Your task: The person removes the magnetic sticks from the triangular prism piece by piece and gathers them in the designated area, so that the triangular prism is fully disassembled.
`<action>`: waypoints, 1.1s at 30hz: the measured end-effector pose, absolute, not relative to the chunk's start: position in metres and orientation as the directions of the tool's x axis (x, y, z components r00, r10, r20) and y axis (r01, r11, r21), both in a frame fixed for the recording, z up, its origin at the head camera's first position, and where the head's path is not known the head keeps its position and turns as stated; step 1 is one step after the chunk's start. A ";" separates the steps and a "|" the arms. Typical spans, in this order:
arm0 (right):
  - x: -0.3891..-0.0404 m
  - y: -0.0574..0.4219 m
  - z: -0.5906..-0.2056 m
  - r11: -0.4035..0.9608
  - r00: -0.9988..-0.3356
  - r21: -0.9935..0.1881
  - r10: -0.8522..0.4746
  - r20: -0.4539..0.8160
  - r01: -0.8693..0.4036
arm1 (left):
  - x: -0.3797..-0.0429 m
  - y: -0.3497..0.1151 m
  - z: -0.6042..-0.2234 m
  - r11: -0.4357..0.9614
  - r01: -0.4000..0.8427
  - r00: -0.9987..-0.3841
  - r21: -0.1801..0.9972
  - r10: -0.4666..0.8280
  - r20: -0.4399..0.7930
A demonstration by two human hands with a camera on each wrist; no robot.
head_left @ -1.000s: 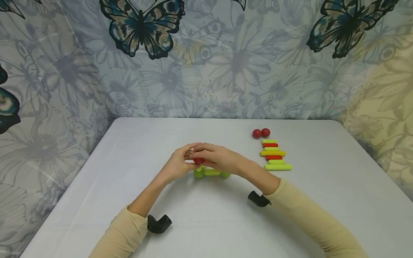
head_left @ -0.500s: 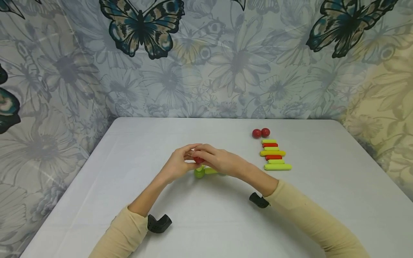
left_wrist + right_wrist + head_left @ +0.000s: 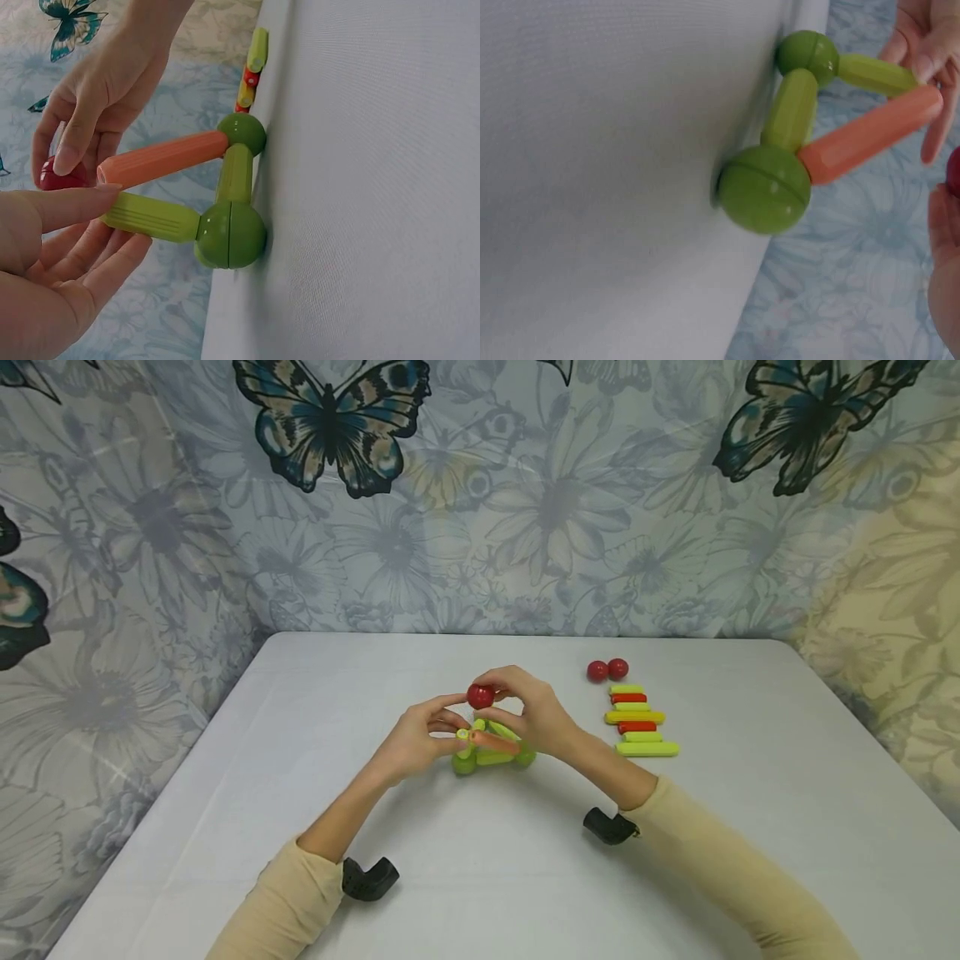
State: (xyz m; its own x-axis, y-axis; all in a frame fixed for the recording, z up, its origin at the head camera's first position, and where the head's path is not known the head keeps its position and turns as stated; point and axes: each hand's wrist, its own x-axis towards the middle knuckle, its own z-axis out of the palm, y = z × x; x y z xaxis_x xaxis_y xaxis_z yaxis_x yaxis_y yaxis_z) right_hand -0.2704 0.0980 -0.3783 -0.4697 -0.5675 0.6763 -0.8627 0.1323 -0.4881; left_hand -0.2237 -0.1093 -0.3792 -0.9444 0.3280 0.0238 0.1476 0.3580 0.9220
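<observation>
My right hand (image 3: 536,714) pinches a glossy red ball (image 3: 481,697) above a small structure of rods and balls. With thumb and fingers my left hand (image 3: 416,739) holds the upper end of a light green rod (image 3: 154,217), which rises from a green ball (image 3: 229,236). My left index fingertip is close to the red ball; contact cannot be told. An orange rod (image 3: 165,157) slants up from another green ball (image 3: 242,133), its upper end free of the red ball. A lower light green rod (image 3: 791,111) joins these two green balls. Hands hide parts of the structure's far side.
Two red balls (image 3: 597,672) lie at the back right of the white table (image 3: 480,877). In front of them is a column of loose green, red and yellow rods (image 3: 634,717). A black wrist-worn piece (image 3: 370,879) juts from the left sleeve, another (image 3: 609,826) from the right.
The right hand has lifted the red ball up and slightly right, away from the rod ends. The orange rod now shows, leaning. The left hand has stayed in place.
</observation>
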 end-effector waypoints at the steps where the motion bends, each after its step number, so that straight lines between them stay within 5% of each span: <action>1: -0.271 0.101 -0.378 0.138 -0.531 -0.555 -0.546 0.648 -0.820 | -0.224 -0.109 -0.379 0.359 0.141 -0.946 0.922 0.325 0.018; 6: -0.276 0.123 -0.375 0.187 -0.821 -0.846 -0.415 0.393 -0.499 | -0.226 -0.111 -0.378 0.348 0.134 -0.940 0.928 0.340 0.008; 10: -0.284 0.146 -0.372 0.126 -0.924 -0.954 -0.311 0.224 -0.273 | -0.227 -0.115 -0.378 0.343 0.131 -0.937 0.930 0.350 0.003; 17: -0.297 0.188 -0.364 -0.209 -0.974 -0.974 -0.223 -0.041 0.089 | -0.227 -0.115 -0.380 0.346 0.153 -0.930 0.926 0.367 0.016; 21: -0.302 0.212 -0.360 -0.249 -0.961 -0.946 -0.231 -0.152 0.209 | -0.226 -0.112 -0.383 0.377 0.191 -0.925 0.906 0.377 0.038; 33: -0.317 0.269 -0.369 -0.116 -0.976 -0.975 -0.136 -0.171 0.188 | -0.227 -0.118 -0.383 0.434 0.203 -0.911 0.878 0.412 0.008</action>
State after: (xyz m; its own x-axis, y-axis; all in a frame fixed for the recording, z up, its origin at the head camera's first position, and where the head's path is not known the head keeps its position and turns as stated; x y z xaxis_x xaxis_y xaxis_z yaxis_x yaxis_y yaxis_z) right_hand -0.3170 0.2690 -0.3694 -0.9758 -0.1357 -0.1715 0.1875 -0.1158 -0.9754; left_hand -0.2267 -0.1184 -0.3827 -0.9113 0.4118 0.0077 0.2034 0.4337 0.8778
